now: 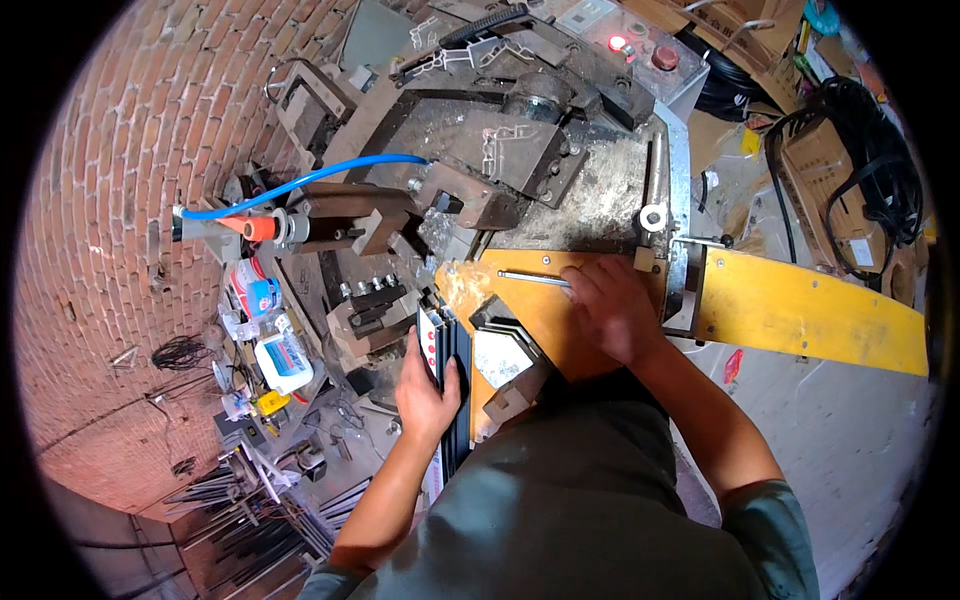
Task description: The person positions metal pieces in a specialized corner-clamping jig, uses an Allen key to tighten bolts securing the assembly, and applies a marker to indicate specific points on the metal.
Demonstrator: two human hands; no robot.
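Note:
My left hand (426, 398) is closed round a long dark metal profile (459, 400), thumb on one side and fingers on the other. The profile has a white face with red dots and stands along the left edge of an orange-yellow plate (600, 352). Over the plate, the curled fingers of my right hand (612, 308) are at the right end of a slim metal rod (532, 277); its exact kind does not show. Between my hands sits a metal block with a pale angled face (503, 358).
Heavy machine parts (540, 160) fill the far side, with a blue hose (305, 178) at left. A yellow arm (810, 312) juts out to the right. White jugs (284, 362) stand at left by the brick wall (120, 260). A control box (640, 50) shows a lit red lamp.

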